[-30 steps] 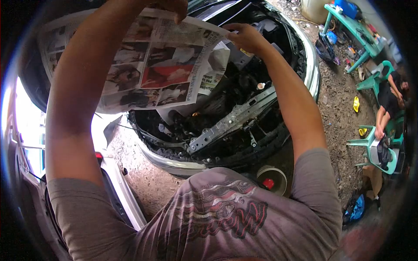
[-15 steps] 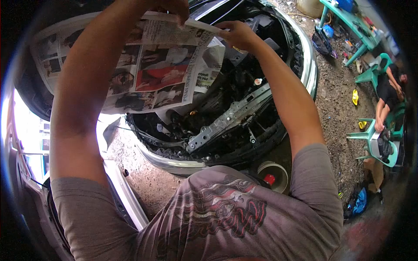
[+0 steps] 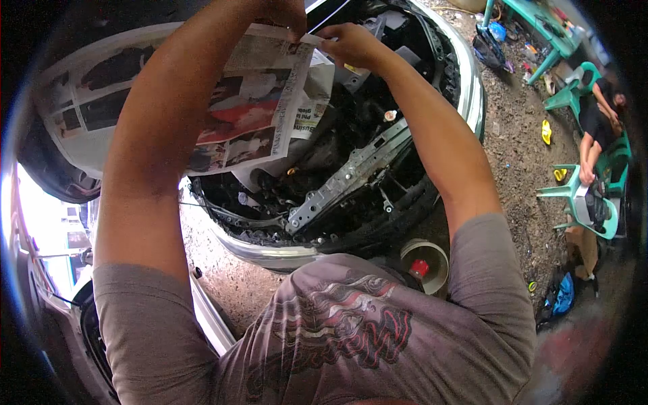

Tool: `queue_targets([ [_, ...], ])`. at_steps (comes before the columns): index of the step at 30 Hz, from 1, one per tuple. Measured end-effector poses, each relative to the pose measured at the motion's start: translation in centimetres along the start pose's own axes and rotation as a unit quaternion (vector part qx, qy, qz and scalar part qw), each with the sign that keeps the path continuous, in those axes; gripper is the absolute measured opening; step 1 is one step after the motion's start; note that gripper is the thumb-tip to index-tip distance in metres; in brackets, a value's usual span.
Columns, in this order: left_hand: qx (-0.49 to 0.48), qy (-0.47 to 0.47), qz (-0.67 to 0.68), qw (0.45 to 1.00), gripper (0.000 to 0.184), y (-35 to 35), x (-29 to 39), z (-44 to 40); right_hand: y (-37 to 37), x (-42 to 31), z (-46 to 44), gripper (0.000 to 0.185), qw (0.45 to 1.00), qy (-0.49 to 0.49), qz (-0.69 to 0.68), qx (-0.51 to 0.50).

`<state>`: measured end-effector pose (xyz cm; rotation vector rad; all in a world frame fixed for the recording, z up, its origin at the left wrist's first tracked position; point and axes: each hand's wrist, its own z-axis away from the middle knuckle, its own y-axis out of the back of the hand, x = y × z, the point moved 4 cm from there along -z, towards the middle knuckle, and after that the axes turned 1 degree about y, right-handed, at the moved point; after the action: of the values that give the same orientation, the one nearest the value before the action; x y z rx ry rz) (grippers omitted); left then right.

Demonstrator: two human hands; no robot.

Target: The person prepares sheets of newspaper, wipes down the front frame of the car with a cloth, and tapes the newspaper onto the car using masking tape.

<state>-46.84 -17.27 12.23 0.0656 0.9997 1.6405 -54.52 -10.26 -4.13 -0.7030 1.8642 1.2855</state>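
Two raised hands meet along the top edge of a printed newspaper sheet. The right hand has a narrow grip, thumb and fingers pinching the sheet's upper right corner. Just left of that grip, the left hand is partly cut off by the frame; its fingers hang at the same edge, and whether they hold it cannot be told. From the right grip the sheet's long axis runs leftward, passing behind the left forearm, its lower edge hanging free below. The right arm reaches up with the elbow bent outward and the wrist turned inward. The left arm rises steeply, then slants toward the right hand. Below the right grip are another piece of newsprint and an open engine bay, with a metal crossbar farther down.
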Motion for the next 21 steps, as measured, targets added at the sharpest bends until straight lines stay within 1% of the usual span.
queue_targets([
  [2, 0.005, 0.052, 0.014, 0.999, 0.052, 0.1, 0.9, 1.0, -0.1, 0.1, -0.1, 0.034, 1.0, 0.011, -0.014, -0.001],
  [3, 0.004, 0.051, 0.013, 0.999, 0.052, 0.1, 1.0, 0.8, -0.1, 0.2, -0.2, 0.033, 0.999, 0.025, -0.027, -0.002],
  [4, 0.012, 0.04, 0.009, 0.999, 0.053, 0.2, 0.9, 0.1, -0.1, 0.4, -0.2, 0.033, 0.999, 0.024, -0.027, -0.001],
  [6, 0.02, 0.02, 0.004, 1.0, 0.053, 0.0, 1.0, -0.6, 0.0, 0.5, -0.2, 0.033, 0.998, 0.053, -0.036, 0.005],
  [9, 0.024, 0.004, -0.002, 1.0, 0.053, -0.4, 0.8, -1.6, 0.3, 0.2, 0.1, 0.033, 0.999, 0.026, -0.017, 0.01],
  [13, 0.013, -0.006, -0.002, 1.0, 0.054, -0.4, 1.0, -2.0, 0.8, 0.0, 0.4, 0.033, 0.999, 0.034, -0.008, 0.009],
  [16, 0.006, -0.014, 0.001, 1.0, 0.054, -0.3, 1.2, -2.4, 1.2, -0.1, 0.7, 0.031, 1.0, 0.017, -0.007, -0.007],
  [19, 0.012, -0.027, 0.0, 1.0, 0.055, -0.3, 1.5, -3.3, 1.4, 0.1, 0.5, 0.031, 0.999, 0.031, 0.018, -0.022],
  [20, 0.034, -0.042, -0.018, 0.998, 0.054, -0.3, 1.5, -4.1, 1.6, -0.1, 0.7, 0.032, 0.998, 0.038, 0.035, -0.022],
  [21, 0.034, -0.043, -0.018, 0.998, 0.054, -0.6, 1.4, -5.3, 1.7, -0.3, 0.9, 0.033, 0.997, 0.045, 0.052, -0.021],
])
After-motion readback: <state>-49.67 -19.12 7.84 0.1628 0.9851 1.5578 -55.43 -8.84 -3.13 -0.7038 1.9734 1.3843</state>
